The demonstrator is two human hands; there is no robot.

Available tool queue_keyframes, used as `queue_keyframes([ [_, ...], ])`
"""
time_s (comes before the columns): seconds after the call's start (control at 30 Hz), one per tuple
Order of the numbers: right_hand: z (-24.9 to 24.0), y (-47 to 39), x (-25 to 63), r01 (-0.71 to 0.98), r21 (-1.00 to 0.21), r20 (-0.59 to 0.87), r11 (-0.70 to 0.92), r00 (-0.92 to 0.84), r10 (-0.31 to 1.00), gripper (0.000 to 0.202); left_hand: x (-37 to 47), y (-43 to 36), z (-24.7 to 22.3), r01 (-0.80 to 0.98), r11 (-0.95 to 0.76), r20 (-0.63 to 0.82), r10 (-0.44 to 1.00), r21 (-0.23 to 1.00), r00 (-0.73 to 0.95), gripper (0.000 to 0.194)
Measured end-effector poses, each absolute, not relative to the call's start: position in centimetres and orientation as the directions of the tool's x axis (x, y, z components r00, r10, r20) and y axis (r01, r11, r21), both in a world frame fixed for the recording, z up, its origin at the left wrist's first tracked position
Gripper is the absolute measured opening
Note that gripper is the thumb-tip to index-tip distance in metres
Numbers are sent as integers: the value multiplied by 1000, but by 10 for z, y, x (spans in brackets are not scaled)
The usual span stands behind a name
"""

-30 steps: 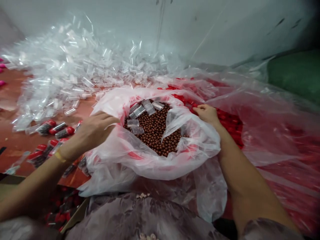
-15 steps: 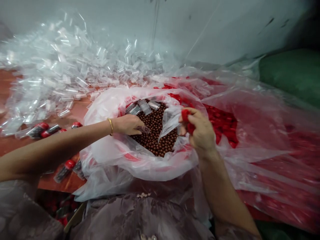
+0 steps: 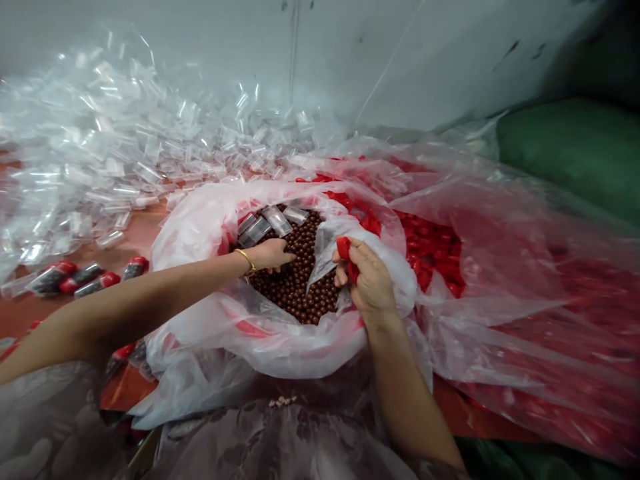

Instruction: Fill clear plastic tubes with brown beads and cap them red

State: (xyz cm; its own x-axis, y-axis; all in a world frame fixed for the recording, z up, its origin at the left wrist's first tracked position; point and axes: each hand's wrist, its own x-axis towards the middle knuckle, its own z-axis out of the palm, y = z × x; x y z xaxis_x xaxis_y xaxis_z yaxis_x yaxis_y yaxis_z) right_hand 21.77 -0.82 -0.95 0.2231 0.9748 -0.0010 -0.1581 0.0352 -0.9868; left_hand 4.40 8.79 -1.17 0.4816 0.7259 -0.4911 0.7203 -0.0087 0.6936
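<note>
Brown balls (image 3: 300,293) fill an opening lined with whitish translucent plastic film (image 3: 295,350). My left hand (image 3: 270,255), wearing a gold bracelet (image 3: 247,260) at the wrist, reaches down into these balls. Its fingers are bent together, and whatever they hold is hidden under the hand. Over the right side of the opening, my right hand (image 3: 369,277) is closed around red caps (image 3: 344,248), with one showing at the fingertips and red in the palm. A fold of film (image 3: 323,250) hangs beside it. Several clear tubes (image 3: 276,221) lie on the balls at the far rim.
A large heap of clear empty tubes (image 3: 125,147) spreads at the back left. Filled tubes with red caps (image 3: 97,283) lie on the reddish table (image 3: 137,237). More red caps (image 3: 433,250) sit under plastic at right, near a green sack (image 3: 565,150).
The view has shifted a little to the right. My left hand has dipped and turned among the balls, hiding the clear tube-like piece at its fingertips. My right hand still holds the red caps.
</note>
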Motion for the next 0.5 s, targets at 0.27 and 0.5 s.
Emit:
queue_keyframes([
  [0.27, -10, -10, 214, -197, -980, -33, 19, 260, 965, 45, 29, 78, -8, 64, 193, -181, 688, 979, 702, 36],
  [0.5, -17, -11, 207, 61, -989, 150, 138, 320, 935, 42, 19, 51, 7, -175, 236, -32, 676, 956, 736, 40],
])
